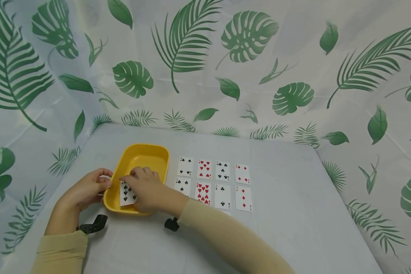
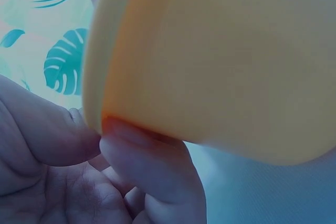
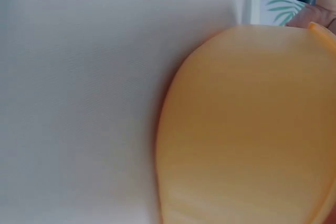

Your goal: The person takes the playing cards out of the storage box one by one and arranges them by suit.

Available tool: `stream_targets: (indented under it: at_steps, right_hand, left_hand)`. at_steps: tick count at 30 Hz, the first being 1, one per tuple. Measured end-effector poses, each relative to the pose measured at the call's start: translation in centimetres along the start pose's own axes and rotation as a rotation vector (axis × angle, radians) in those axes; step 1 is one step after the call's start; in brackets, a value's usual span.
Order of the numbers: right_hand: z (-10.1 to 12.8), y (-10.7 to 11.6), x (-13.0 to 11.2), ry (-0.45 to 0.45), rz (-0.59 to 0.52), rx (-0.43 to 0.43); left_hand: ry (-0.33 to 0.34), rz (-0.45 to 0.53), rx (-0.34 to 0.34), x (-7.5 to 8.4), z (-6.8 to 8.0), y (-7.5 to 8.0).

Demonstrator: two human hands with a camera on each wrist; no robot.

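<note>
A yellow plastic tub sits on the left part of the table. With thumb and finger, my left hand pinches its left rim; the left wrist view shows the fingertips against the tub's outer wall. My right hand reaches inside the tub, fingers curled at a spade playing card that it holds near the tub's front left corner. Part of that card is hidden under the hand. Only the outside wall of the tub fills the right wrist view.
Right of the tub, playing cards lie face up in rows, among them a four of spades, a seven of hearts and a three of diamonds. The right forearm crosses in front of the lower row. Leaf-patterned cloth stands behind the table.
</note>
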State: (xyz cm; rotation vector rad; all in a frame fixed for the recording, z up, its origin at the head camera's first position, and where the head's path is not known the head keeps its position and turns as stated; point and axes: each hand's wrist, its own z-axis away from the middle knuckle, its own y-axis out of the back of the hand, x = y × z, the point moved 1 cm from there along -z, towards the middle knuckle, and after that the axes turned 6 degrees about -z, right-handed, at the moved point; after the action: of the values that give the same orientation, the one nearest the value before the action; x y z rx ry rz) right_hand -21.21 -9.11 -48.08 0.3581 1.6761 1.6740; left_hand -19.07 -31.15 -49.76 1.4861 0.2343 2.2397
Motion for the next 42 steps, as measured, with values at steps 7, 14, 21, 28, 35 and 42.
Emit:
stream_targets:
  at_steps: [7, 14, 21, 28, 35, 42]
  right_hand:
    - [1.7, 0.6, 0.9, 0.058, -0.036, 0.101]
    - [4.8, 2.2, 2.9, 0.019, -0.233, 0.198]
    - [8.0, 3.1, 4.9, 0.002, -0.362, 0.265]
    - [11.4, 2.5, 6.3, 0.0, -0.404, 0.278]
    - [13.6, 0.8, 7.1, -0.037, -0.372, 0.277]
    - [14.6, -1.3, 7.7, -0.066, -0.365, 0.223]
  left_hand:
    - [0.007, 0.0, 0.001, 0.0, 0.0, 0.0]
    - [-0.009, 0.018, -0.018, 0.1, 0.0, -0.1]
    - [-0.013, 0.021, -0.031, 0.0, 0.0, 0.1]
    - [-0.014, 0.024, -0.035, 0.0, -0.1, 0.1]
    - [-0.005, 0.016, -0.037, 0.3, 0.1, 0.2]
    - [0.001, 0.005, -0.031, 0.3, 0.1, 0.0]
